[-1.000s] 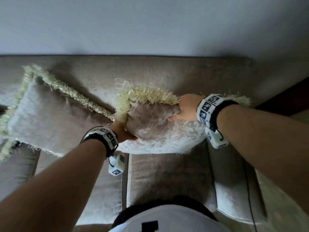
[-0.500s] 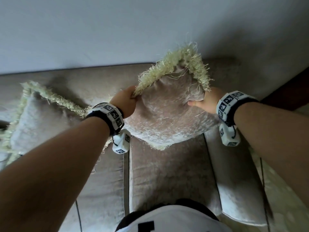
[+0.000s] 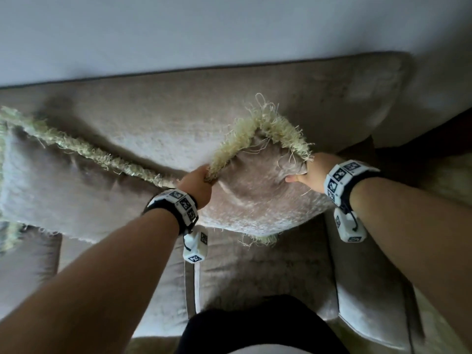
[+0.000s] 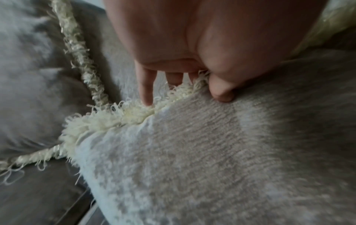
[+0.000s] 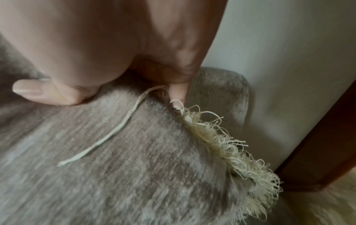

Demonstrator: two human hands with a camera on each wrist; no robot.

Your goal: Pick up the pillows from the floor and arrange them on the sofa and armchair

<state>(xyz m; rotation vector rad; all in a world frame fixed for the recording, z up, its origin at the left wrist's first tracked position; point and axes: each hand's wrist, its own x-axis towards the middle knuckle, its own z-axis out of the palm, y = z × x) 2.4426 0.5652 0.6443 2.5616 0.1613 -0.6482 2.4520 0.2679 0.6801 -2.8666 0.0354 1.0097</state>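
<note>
A beige pillow point(image 3: 255, 198) with a cream fringe stands corner-up against the sofa backrest point(image 3: 178, 118), its lower corner on the seat. My left hand point(image 3: 198, 183) grips its left fringed edge, thumb on the front face and fingers behind, as the left wrist view of the pillow point(image 4: 212, 152) shows under my left hand point(image 4: 183, 85). My right hand point(image 3: 309, 172) grips the right edge, thumb on the front. In the right wrist view the pillow point(image 5: 134, 159) lies under my right hand point(image 5: 115, 88), fingers behind the fringe. A second matching pillow point(image 3: 63, 190) leans on the backrest at the left.
The sofa seat cushions point(image 3: 255, 274) lie below the pillows, with the right armrest point(image 3: 370, 302) beside them. A pale wall point(image 3: 229, 29) rises behind the backrest. Dark wooden furniture point(image 3: 434, 139) stands at the far right, with pale floor point(image 3: 454, 180) past it.
The pillow was lifted off the seat and turned corner-up, then lowered against the backrest. Both hands kept their hold on its edges throughout.
</note>
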